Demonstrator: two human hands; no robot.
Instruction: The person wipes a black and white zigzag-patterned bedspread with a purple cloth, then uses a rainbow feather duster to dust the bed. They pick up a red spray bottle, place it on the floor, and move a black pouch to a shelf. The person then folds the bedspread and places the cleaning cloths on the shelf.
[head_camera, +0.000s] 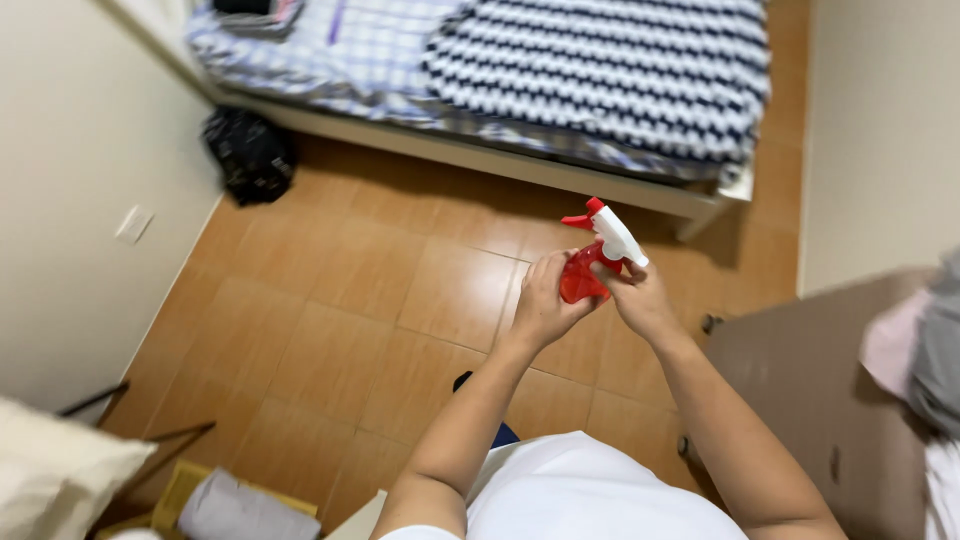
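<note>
Both hands are holding a red spray bottle (579, 277) up in front of the body, above the tiled floor (330, 330). The left hand (545, 303) is wrapping around the red body of the bottle from the left, fingers curled against it. The right hand (640, 296) is gripping at the neck, just under the white trigger head (617, 236), fingers closed on it. The head is sitting on top of the bottle and tilting up to the right; its red nozzle tip is pointing left, toward the bed. Can't tell whether the head is fully seated on the neck, since the hands are covering that joint.

Beyond the hands, a bed (520, 80) is running across the top of the view, carrying a zigzag-striped blanket (610, 70) on the right and a checked sheet (350, 50) on the left. A dark bag (250, 155) is lying on the floor against the left wall, just beside the bed frame. A brown board-like surface (810, 390) is standing at the right, with pale and grey fabric (915, 350) bunched at the frame edge. A pale cushion (55, 480) and a grey roll (240, 510) are sitting at bottom left.
</note>
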